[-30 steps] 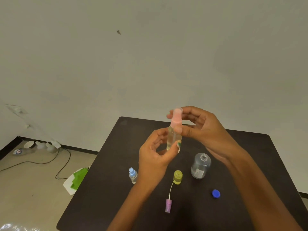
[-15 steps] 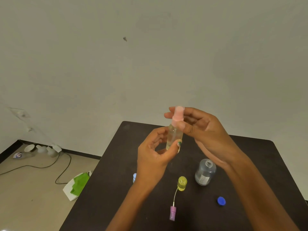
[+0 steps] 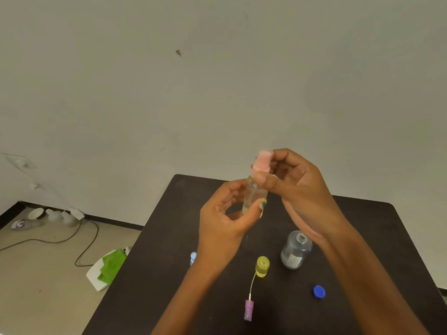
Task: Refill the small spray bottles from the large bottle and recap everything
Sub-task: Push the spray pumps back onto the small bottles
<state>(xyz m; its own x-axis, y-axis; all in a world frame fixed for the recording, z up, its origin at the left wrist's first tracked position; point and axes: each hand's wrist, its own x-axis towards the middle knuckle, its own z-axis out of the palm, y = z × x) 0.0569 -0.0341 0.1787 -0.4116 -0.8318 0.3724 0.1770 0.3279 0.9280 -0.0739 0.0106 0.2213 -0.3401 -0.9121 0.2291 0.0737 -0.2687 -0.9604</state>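
One head-worn view looks forward and down, close over the dark table (image 3: 362, 238).

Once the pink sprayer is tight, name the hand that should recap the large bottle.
Right. The right hand is above the open large bottle and nearer the blue cap.

Three small spray bottles (image 3: 254, 197) (image 3: 262, 266) (image 3: 193, 257); one large bottle (image 3: 295, 250); one blue cap (image 3: 319, 291); one purple sprayer (image 3: 248, 309).
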